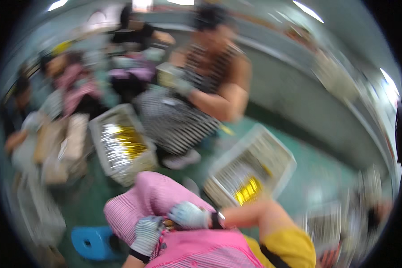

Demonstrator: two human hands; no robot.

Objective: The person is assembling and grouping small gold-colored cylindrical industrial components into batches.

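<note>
The grip is formed by two gloved hands brought close together: curled fingers are shown on the left hand (148,233) and on the right hand (190,215), but whether either is closed on anything cannot be told through the blur. A small brownish thing (169,224) can be seen between them, too smeared to be identified. Just beneath and beyond the grip, the lap is covered by pink striped trousers (154,194); on the near side a pink apron (205,244) is worn. To the right of the grip, a dark wristband (216,220) is worn on the right wrist, and the upper arm is covered by a yellow sleeve (292,245). Left of the grip, a blue stool (90,243) is placed on the green floor (87,201). Ahead and to the left, silver and gold shiny pieces (131,145) are held in a pale crate (98,145); ahead and to the right, gold pieces (248,191) are held in another crate (278,161). Farther ahead, between the crates, a co-worker in striped clothing (178,120) is seated.
</note>
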